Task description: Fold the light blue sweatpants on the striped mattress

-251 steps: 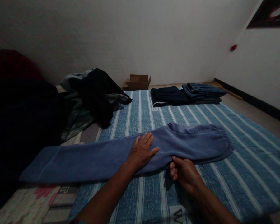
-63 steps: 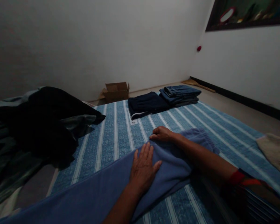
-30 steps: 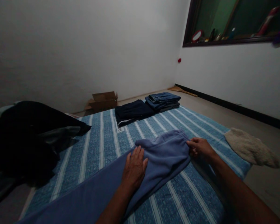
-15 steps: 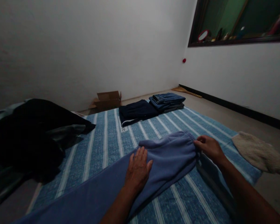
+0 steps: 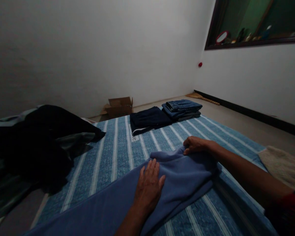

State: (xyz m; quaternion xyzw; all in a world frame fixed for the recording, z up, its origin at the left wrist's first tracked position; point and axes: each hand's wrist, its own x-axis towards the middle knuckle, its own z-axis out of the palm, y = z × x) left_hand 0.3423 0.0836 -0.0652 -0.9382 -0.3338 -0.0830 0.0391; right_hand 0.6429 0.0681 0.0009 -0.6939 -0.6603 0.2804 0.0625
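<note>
A pair of blue-grey sweatpants lies stretched across the bed, one leg running off toward the lower left. Flat on the cloth near its middle rests my left hand, palm down with the fingers extended. My right hand pinches the far edge of the upper part, to the right of my left hand, and lifts it slightly. My right forearm covers part of the waist end. Folds run through the fabric between the two hands.
Beneath everything is a blue striped bedsheet. Dark folded trousers and a stack of folded jeans sit at the far edge. A dark clothes heap lies left, a beige fluffy cloth right. An open cardboard box stands beyond.
My right hand has moved from the waistband's end leftward to the far edge of the sweatpants and grips there. My left hand stays on the cloth. The view has shifted slightly left.
</note>
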